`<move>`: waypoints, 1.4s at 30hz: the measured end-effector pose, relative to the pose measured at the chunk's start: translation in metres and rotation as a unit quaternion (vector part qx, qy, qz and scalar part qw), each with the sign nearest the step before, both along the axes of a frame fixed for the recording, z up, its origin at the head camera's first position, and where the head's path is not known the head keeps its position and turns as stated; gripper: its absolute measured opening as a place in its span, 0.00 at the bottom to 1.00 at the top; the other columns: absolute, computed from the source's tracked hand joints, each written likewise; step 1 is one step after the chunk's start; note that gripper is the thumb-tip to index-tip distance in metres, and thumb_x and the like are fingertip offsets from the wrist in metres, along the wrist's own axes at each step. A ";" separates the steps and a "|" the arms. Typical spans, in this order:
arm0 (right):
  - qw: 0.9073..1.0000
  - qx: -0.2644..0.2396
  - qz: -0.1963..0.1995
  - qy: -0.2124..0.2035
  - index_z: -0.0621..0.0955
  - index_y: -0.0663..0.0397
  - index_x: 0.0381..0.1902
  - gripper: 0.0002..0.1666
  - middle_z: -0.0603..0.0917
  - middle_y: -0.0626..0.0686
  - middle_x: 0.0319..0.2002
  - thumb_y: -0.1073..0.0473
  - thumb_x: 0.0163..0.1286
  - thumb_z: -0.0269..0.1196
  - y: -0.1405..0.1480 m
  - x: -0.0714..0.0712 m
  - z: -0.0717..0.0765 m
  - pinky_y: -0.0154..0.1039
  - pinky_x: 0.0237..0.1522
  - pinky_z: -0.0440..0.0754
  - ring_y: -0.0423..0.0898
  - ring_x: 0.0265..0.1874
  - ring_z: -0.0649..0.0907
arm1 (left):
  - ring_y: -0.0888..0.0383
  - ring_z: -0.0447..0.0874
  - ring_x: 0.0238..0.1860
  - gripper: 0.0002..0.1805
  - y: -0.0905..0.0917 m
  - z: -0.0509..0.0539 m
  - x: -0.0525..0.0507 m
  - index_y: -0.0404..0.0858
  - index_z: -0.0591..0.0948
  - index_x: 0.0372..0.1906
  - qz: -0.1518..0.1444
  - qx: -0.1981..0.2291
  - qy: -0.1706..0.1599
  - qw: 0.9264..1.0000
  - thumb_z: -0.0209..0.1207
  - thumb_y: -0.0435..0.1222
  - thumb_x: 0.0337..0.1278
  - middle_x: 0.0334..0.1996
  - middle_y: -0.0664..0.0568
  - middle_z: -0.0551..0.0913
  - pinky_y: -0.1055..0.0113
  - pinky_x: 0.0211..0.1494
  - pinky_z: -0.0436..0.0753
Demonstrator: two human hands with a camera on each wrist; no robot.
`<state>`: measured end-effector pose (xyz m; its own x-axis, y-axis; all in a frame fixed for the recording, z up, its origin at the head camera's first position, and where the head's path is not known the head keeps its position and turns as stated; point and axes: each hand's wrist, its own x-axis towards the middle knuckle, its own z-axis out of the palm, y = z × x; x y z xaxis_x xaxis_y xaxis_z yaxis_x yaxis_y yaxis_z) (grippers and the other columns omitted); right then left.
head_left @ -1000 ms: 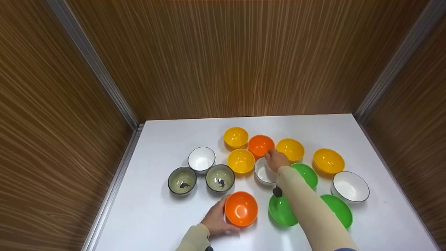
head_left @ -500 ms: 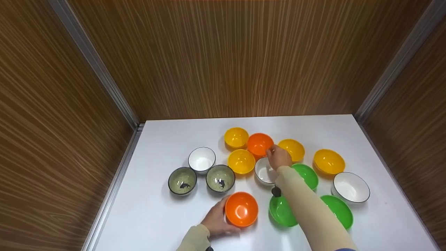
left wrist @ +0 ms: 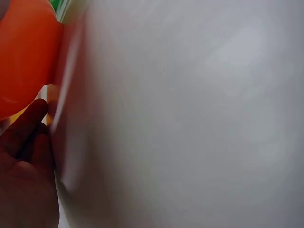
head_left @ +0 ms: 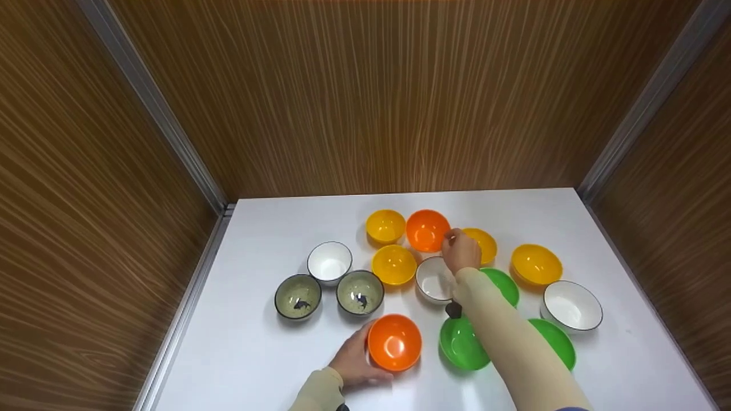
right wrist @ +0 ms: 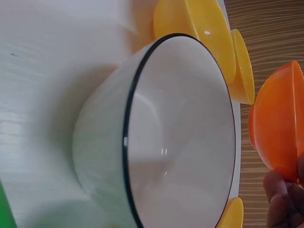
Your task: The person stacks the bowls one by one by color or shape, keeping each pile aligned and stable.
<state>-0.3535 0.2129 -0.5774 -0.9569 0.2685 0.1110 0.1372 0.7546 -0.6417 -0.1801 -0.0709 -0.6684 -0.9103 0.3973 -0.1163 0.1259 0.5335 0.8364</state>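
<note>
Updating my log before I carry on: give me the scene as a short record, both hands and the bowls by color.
Left hand: holds the near orange bowl
Right hand: pinches the far orange bowl at its rim
Yellow bowls: four
White bowls: three, dark-rimmed
Green bowls: three, partly hidden by the right sleeve
Gray-green bowls: two, a dark figure inside each
Surface: white table

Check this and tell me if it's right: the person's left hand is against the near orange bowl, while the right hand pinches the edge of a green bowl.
Not quite: the right hand pinches the edge of the far orange bowl, as the right wrist view shows. The left hand is indeed against the near orange bowl.
</note>
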 end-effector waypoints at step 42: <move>0.993 -0.029 0.113 0.016 0.84 0.58 0.48 0.15 0.85 0.56 0.36 0.57 0.70 0.58 0.031 0.037 0.036 0.45 0.37 0.84 0.51 0.35 0.81 | 0.48 0.63 0.68 0.72 0.005 0.004 -0.001 0.39 0.50 0.76 0.014 0.034 0.028 0.999 0.80 0.54 0.21 0.71 0.47 0.62 0.46 0.71 0.60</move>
